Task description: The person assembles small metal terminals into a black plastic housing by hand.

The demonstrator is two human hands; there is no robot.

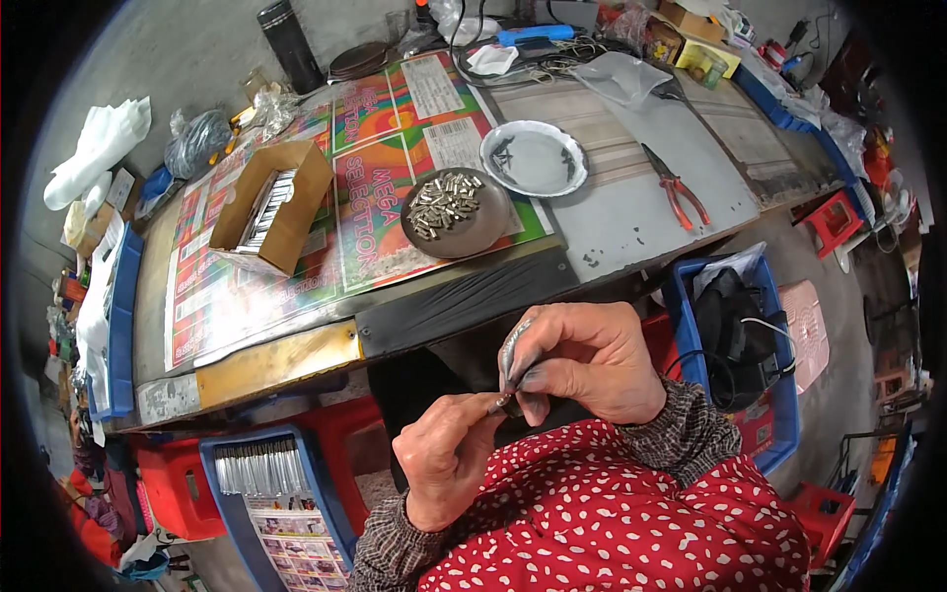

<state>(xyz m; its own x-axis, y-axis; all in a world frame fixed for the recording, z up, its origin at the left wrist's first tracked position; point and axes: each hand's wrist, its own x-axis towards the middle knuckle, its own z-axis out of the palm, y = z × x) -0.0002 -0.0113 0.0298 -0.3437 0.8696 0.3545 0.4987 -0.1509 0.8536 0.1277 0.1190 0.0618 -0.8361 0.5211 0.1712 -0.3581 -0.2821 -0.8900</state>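
My left hand [446, 456] is closed in a pinch in front of my lap, its fingertips meeting those of my right hand [590, 363]. The right hand pinches too, with a silvery grey covering or smudge on its fingers. Whatever small piece lies between the fingertips is mostly hidden, and I cannot tell its kind. Beyond the hands, on the table, a dark round plate [481, 235] holds a heap of small silvery metal cylinders [444, 202]. Next to it a white dish [534, 176] carries some small dark pieces. Red-handled pliers [677, 189] lie farther right.
An open cardboard box [301, 212] with metallic strips stands on the left of the table [631, 232]. Behind it is a black flask [290, 44]. Below are a blue crate with packaged goods [212, 464], another blue crate [784, 434] with a black bag, and red stools [178, 493].
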